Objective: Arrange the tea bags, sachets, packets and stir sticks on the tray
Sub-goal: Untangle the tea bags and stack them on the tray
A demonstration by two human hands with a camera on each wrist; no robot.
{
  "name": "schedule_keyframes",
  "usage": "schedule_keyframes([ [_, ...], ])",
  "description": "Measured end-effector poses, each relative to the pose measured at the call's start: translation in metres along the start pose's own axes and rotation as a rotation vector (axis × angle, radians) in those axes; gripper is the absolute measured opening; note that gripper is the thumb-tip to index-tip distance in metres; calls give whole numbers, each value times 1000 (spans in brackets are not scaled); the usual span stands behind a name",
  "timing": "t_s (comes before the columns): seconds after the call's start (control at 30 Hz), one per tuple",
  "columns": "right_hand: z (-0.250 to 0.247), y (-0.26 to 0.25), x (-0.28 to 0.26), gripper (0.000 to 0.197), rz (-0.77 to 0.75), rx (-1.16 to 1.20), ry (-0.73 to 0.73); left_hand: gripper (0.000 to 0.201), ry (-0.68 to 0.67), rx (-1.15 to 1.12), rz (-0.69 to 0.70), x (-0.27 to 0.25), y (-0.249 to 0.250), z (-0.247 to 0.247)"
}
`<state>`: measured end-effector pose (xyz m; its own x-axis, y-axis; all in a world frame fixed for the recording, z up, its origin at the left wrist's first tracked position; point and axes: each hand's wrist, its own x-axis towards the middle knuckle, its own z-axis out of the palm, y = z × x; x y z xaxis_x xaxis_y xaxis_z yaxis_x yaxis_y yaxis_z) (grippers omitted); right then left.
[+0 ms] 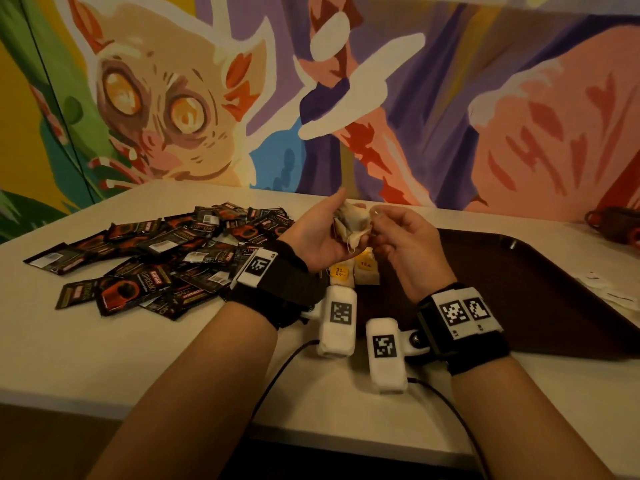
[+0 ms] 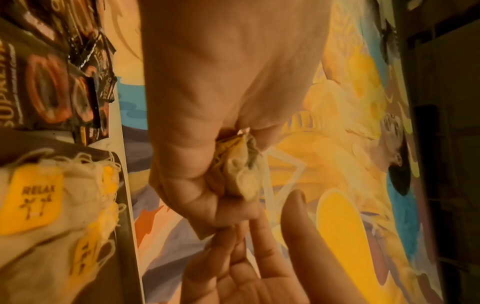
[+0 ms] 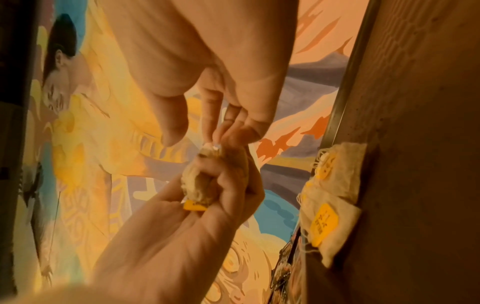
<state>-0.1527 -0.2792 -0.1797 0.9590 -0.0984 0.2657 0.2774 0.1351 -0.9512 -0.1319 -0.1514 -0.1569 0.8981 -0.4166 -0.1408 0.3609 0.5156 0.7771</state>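
My left hand (image 1: pixel 318 237) is raised over the table and grips a crumpled bunch of pale tea bags (image 1: pixel 350 220) with a yellow tag (image 3: pixel 194 205) poking out below. My right hand (image 1: pixel 394 233) meets it from the right, and its thumb and fingers pinch a white bit at the top of the bunch (image 3: pixel 213 145). The left wrist view shows the bunch (image 2: pixel 241 170) squeezed in my left fist. Under my hands, a few tea bags with yellow tags (image 1: pixel 353 268) lie at the left end of the dark brown tray (image 1: pixel 519 289).
A loose heap of dark coffee sachets (image 1: pixel 156 261) covers the white table (image 1: pixel 173 358) to the left of the tray. Pale paper packets (image 1: pixel 609 292) lie at the tray's right edge. A dark reddish object (image 1: pixel 616 223) sits at the far right, by the painted wall.
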Motion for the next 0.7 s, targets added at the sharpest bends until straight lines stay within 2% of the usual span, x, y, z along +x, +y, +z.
schedule_keyframes([
  [0.13,0,2,0,7,6,-108,-73,36,-3,92,-3,-3,-1,-3],
  [0.27,-4,6,3,4,26,-137,4,51,-60,152,-9,-3,-5,-3],
  [0.33,-6,7,5,4,35,-110,38,50,-65,173,-8,-4,-5,-3],
  [0.53,-11,2,8,7,118,176,126,9,19,145,30,-1,-5,-6],
  [0.7,-18,0,11,20,192,418,157,11,94,78,60,-1,0,-9],
])
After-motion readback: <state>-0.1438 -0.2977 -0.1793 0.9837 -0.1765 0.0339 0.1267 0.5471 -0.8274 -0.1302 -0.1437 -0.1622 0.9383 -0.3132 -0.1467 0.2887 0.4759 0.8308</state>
